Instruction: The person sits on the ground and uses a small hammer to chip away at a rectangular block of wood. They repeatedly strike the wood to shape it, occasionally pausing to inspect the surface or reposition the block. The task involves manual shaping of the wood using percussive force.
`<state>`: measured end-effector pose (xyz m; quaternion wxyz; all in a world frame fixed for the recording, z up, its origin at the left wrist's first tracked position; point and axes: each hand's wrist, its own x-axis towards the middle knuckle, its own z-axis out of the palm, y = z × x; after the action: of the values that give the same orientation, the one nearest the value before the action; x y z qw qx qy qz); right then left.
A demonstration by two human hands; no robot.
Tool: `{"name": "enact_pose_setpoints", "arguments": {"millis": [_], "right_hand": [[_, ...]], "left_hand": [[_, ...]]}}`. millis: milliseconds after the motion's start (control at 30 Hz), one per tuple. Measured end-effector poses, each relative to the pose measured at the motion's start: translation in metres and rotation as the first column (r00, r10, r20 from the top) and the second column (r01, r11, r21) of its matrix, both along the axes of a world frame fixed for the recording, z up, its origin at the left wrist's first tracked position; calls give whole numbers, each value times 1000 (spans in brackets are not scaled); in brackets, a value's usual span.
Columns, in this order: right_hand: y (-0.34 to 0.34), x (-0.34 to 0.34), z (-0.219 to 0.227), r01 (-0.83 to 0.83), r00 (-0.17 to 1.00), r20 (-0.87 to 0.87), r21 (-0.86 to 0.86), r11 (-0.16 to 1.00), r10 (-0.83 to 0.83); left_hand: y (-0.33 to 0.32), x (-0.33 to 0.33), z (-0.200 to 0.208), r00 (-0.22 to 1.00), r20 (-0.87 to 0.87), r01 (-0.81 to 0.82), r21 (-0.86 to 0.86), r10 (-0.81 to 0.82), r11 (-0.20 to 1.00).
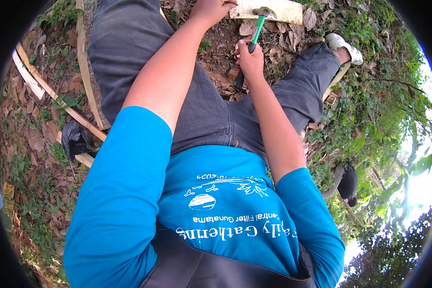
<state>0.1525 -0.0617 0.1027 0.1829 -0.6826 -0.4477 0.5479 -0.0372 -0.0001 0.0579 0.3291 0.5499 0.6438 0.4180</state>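
My right hand (251, 60) is wrapped round the black grip of a claw hammer (259, 30) with a green and black shaft. The hammer's metal head rests over or on a pale wooden board (290, 11) lying on the leafy ground between my legs. Cut partly by the top edge, my left hand (211, 10) is beside the board's left end. Its fingertips are drawn together there, and whatever they pinch, if anything, is too small to make out.
Long wooden strips (84, 62) lie along my left leg, and a thinner slat (65, 105) lies farther left. A black plastic bag (77, 139) sits on the slats. Another person (348, 182) in dark clothing is among plants at the right. Dry leaves cover the soil.
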Motion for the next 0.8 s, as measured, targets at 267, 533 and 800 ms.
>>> {"name": "enact_pose_setpoints", "arguments": {"millis": [267,533,800], "right_hand": [[-1,1,1,32,997,-73,-18,999,-34],[-9,3,-1,121,971,-204,-45,992,-128],[-20,8,53,7,931,-348,307,952,106]], "left_hand": [[-1,-1,0,998,-70,13,38,-10,999],[-2,2,-1,991,-124,57,59,-50,997],[-4,1,-5,997,-77,38,90,-31,995]]}}
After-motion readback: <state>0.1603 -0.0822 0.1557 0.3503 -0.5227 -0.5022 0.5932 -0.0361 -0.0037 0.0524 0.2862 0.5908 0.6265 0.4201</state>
